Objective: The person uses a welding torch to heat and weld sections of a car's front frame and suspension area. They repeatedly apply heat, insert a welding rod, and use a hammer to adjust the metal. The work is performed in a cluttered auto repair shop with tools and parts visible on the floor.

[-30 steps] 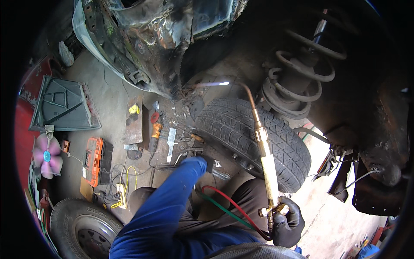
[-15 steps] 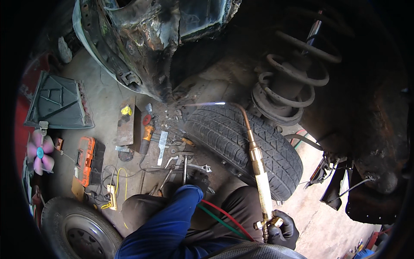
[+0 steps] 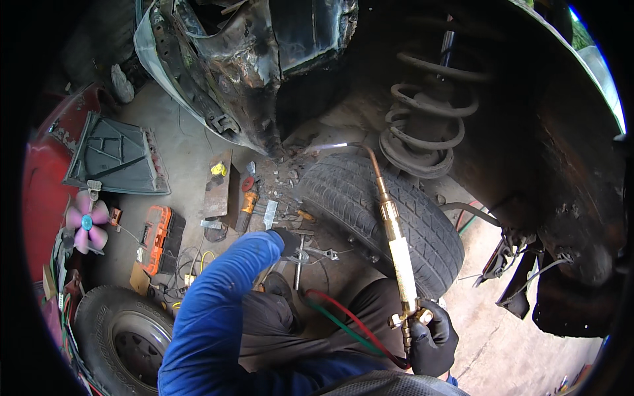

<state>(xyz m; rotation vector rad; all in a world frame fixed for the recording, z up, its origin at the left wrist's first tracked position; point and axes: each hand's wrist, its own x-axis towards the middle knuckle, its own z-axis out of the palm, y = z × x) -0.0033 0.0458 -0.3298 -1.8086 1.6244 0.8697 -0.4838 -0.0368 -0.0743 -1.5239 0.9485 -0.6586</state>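
My right hand [image 3: 436, 343], in a black glove, is closed around the valve end of a brass gas torch [image 3: 399, 254]. The torch stands tilted up in front of the tire [image 3: 429, 244], its bent copper tip giving a thin flame toward the rusted lower edge of the car body panel [image 3: 267, 135]. Red and green hoses [image 3: 343, 323] cross my legs. My left hand [image 3: 288, 241], also black-gloved, is low over hand tools on the floor, close to a wrench [image 3: 321, 253] and a metal bar [image 3: 299, 267]. Its fingers are mostly hidden behind the blue sleeve.
On the floor to the left are an angle grinder [image 3: 247, 206], an orange and black toolbox [image 3: 162, 239], a pink-bladed fan [image 3: 87, 222] and a spare wheel [image 3: 129, 336]. A coil spring [image 3: 429, 102] hangs at the upper right. Loose cables lie near the toolbox.
My left hand has moved forward and slightly left over the tools. The view has shifted, with the left-side things now farther right. The torch stays lit in my right hand.
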